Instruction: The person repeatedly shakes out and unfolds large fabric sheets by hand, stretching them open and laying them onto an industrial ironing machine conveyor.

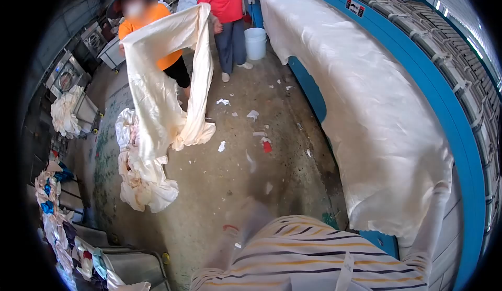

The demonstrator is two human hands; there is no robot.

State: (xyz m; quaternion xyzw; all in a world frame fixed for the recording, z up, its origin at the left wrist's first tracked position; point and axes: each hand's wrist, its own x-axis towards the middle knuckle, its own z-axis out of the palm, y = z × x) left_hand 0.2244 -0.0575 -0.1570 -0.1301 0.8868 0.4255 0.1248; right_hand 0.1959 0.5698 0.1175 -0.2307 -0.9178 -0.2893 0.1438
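Observation:
A large cream-white cloth point(361, 81) lies spread along the feed side of a long blue machine point(460, 134), its front edge hanging down. My right hand point(442, 187) is at the near right corner of this cloth, arm stretched out; its fingers blend into the pale fabric. Low in front of my striped top, my left hand point(253, 213) is smeared by motion over the floor, with a red band point(230, 227) near the wrist. I cannot tell whether the left hand holds anything.
A person in orange point(170, 58) holds up another cream cloth point(149, 87) beside a heap of fabric point(146, 181) on the floor. A person in red point(225, 3) stands at the machine's far end, near a white bucket point(255, 44). Laundry carts point(130, 262) line the left.

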